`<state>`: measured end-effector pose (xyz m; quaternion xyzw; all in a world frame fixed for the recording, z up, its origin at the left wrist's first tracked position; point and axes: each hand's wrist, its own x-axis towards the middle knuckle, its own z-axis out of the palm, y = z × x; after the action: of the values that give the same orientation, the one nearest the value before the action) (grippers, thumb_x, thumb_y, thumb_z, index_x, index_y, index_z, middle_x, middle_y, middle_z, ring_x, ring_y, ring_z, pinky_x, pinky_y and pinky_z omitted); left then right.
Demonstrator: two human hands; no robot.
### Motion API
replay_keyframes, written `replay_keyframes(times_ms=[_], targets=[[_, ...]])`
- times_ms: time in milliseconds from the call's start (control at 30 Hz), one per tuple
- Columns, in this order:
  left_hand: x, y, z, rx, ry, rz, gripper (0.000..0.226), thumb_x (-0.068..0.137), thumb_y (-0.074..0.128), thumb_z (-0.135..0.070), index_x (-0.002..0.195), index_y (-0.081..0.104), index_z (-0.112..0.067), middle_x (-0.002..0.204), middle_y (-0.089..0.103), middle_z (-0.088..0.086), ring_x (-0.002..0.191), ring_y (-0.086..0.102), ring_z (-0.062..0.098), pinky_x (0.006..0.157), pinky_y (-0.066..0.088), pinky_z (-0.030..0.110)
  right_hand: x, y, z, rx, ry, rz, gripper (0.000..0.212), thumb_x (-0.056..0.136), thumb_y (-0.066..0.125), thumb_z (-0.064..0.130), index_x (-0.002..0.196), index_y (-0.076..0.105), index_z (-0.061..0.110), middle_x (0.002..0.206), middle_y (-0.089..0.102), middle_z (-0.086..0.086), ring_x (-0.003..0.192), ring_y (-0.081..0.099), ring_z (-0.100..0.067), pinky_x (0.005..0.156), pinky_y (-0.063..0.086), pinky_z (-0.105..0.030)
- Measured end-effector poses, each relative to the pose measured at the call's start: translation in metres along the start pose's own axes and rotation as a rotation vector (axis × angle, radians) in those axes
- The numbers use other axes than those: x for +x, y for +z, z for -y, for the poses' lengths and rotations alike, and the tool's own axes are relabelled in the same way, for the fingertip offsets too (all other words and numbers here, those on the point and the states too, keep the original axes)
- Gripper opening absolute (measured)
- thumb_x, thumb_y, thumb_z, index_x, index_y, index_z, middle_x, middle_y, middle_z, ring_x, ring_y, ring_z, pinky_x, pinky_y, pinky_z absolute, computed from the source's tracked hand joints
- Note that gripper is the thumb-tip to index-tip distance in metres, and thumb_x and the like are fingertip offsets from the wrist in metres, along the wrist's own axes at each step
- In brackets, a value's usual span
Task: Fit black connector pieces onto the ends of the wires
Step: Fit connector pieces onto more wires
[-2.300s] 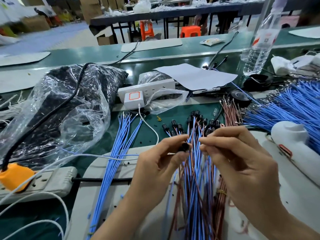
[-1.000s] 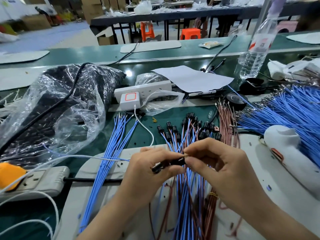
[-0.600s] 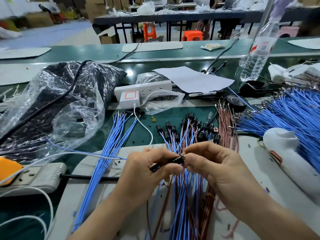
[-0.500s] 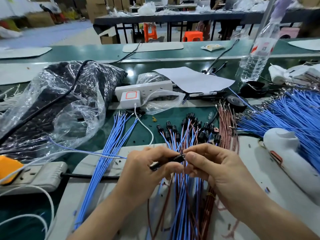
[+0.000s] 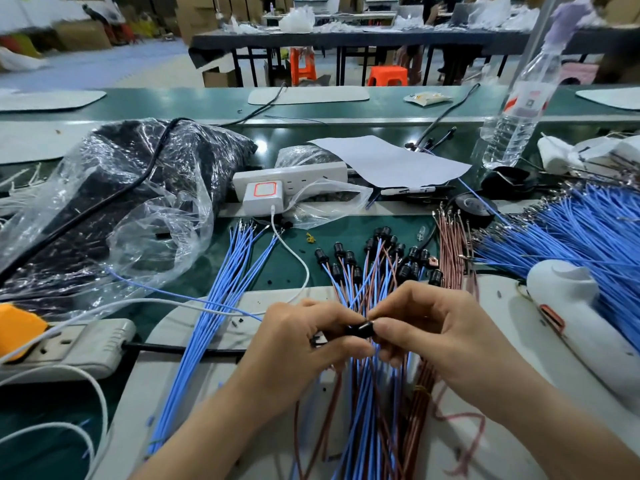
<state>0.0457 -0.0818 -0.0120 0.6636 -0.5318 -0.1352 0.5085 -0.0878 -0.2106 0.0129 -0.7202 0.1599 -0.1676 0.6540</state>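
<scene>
Your left hand (image 5: 304, 344) and right hand (image 5: 429, 334) both curl their fingers and pinch one black connector (image 5: 360, 330) between them. It sits above the bundle of blue and brown wires (image 5: 367, 410) on the bench.

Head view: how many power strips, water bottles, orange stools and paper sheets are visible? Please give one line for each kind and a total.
Power strips: 2 (one white, one grey)
Water bottle: 1
Orange stools: 2
Paper sheet: 1
Total: 6
</scene>
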Motion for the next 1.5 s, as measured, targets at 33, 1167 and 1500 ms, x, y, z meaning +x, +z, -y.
replay_keyframes(times_ms=[33, 1167, 1500], targets=[[0.000, 0.000, 0.001, 0.019, 0.000, 0.016, 0.024, 0.069, 0.075, -0.035, 0.086, 0.075, -0.019, 0.062, 0.065, -0.011, 0.052, 0.060, 0.000, 0.059, 0.044, 0.008, 0.000, 0.000, -0.002, -0.043, -0.005, 0.005, 0.007, 0.080, 0.068, -0.003, 0.080, 0.067, 0.004, 0.063, 0.068, -0.008, 0.056, 0.064, -0.015, 0.056, 0.052, -0.020], [0.001, 0.003, -0.002, -0.274, -0.028, 0.047, 0.014, 0.077, 0.069, -0.033, 0.085, 0.069, -0.021, 0.073, 0.071, -0.002, 0.062, 0.063, 0.012, 0.059, 0.048, 0.020, 0.003, -0.001, -0.012, 0.602, 0.230, 0.208, 0.019, 0.072, 0.079, 0.015, 0.078, 0.062, 0.010, 0.067, 0.055, -0.012, 0.056, 0.059, -0.020, 0.050, 0.050, -0.022], [0.003, 0.002, -0.003, -0.215, 0.023, 0.031, 0.017, 0.080, 0.065, -0.032, 0.096, 0.069, -0.028, 0.109, 0.053, -0.011, 0.096, 0.063, 0.018, 0.082, 0.048, 0.024, 0.001, 0.003, -0.017, 0.595, 0.228, 0.357, 0.068, 0.073, 0.080, 0.038, 0.115, 0.055, -0.010, 0.078, 0.060, -0.007, 0.067, 0.060, -0.016, 0.058, 0.050, -0.020]])
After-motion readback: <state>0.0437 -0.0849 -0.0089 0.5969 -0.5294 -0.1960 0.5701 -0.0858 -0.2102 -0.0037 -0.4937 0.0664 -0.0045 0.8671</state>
